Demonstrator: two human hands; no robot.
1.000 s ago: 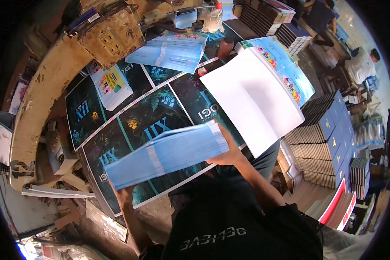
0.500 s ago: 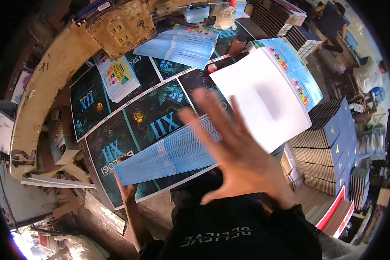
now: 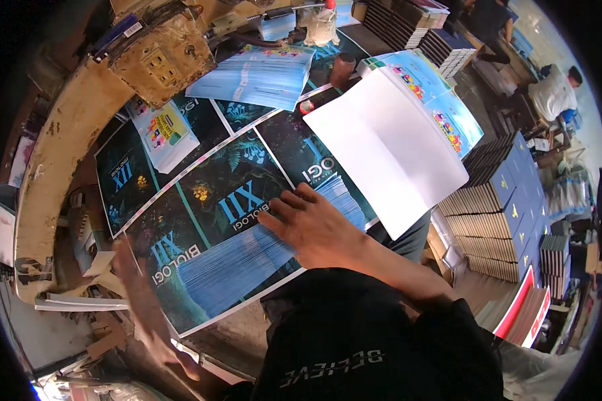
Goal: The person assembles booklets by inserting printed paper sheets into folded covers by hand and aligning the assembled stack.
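Observation:
A long fanned row of blue-edged printed sheets (image 3: 231, 271) lies along the near edge of the dark printed sheets that cover the table. My right hand (image 3: 314, 227) rests palm down across this row, its fingers spread and slightly bent on top. To the left of the row's end, my left hand (image 3: 137, 281) is smeared by motion, apart from the sheets. A stack of blank white sheets (image 3: 394, 147) lies right of my right hand, overlapping colourful light-blue covers (image 3: 448, 120).
Behind lie a fanned stack of light-blue covers (image 3: 254, 73) and a smaller yellow-and-blue stack (image 3: 166, 137). A worn metal machine frame (image 3: 53, 154) curves around the left. Tall stacks of dark-blue books (image 3: 495, 214) stand at the right. Two people sit farther off.
My right hand has come down from the air onto the blue-edged sheets. My left hand has let go of their left end and moved left. The row lies flatter and more spread.

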